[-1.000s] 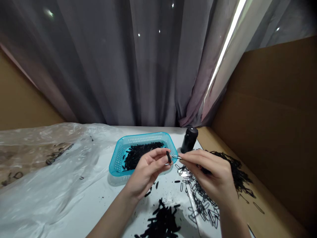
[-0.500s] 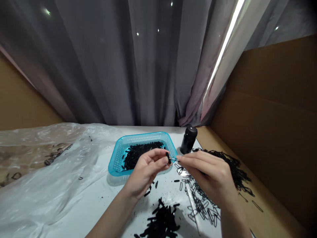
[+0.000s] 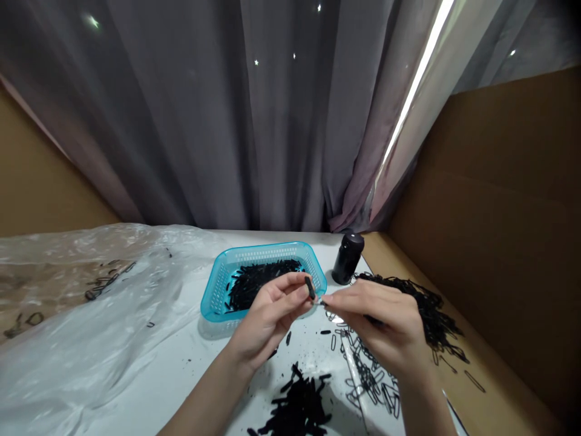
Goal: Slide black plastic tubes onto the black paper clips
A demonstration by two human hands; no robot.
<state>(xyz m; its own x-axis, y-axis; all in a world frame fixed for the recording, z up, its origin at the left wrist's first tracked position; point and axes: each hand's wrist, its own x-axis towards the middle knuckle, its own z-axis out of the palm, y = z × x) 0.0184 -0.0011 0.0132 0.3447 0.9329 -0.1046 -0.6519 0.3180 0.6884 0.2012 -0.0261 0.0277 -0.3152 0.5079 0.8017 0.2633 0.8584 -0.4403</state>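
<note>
Okay, going across your setup from the left: there's a cardboard panel (image 3: 40, 175) on that side, then a big crumpled sheet of clear plastic (image 3: 104, 351) spread out, with some dark loops (image 3: 97, 287) showing in its brownish part. Next is your blue basket (image 3: 222, 317) on the white table (image 3: 181, 348), with a bunch of black strips (image 3: 258, 281) lying inside it. Your left hand (image 3: 267, 312) is up in front of the basket's near right side, and you've got one black piece (image 3: 309, 288) pinched between thumb and fingers, tilted a bit and held clear of the table. Below that, near the bottom edge, there's a loose pile of black strips (image 3: 299, 409) with crumbs around it. A dark bottle (image 3: 348, 259) stands upright just right of the basket. Your right hand (image 3: 385, 315) comes in from the other side, fingertips pressed together on a small dark item (image 3: 323, 303) right next to the piece; it's too tiny for me to tell what it is, or whether the two touch. Under that hand you've got a pale stick (image 3: 353, 366) among scattered black loops (image 3: 370, 375), then a thicker heap of loops (image 3: 438, 318) toward the right cardboard wall (image 3: 499, 230).
</note>
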